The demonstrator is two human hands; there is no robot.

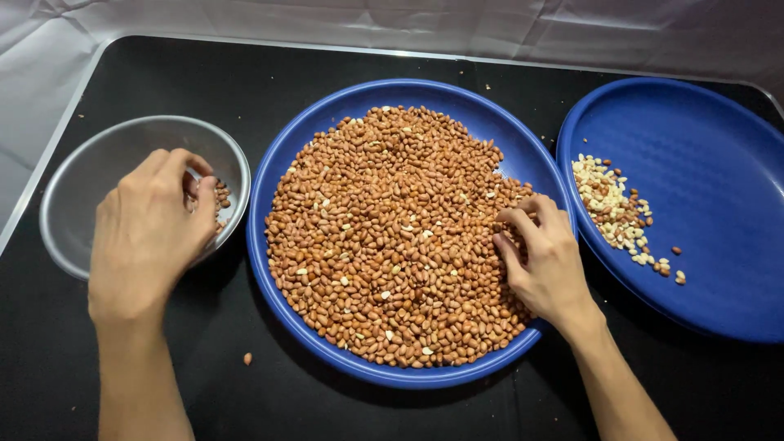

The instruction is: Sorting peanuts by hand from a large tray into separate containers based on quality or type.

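A large blue plate [343,110] in the middle holds a thick heap of red-brown peanuts [392,237]. My right hand [543,261] rests on the heap's right side, fingers curled and pinching among the nuts. My left hand [151,229] hovers over a steel bowl [90,175] on the left, fingers bunched above a few peanuts [220,196] lying inside it. Whether the fingers hold any nuts is hidden. A second blue plate [702,180] on the right carries a small strip of pale, skinless and broken peanuts [616,212].
Everything stands on a black tabletop [204,73] with a metal edge, against white sheeting at the back. One stray peanut [247,358] lies on the table in front of the bowl. The right plate overlaps the middle plate's rim.
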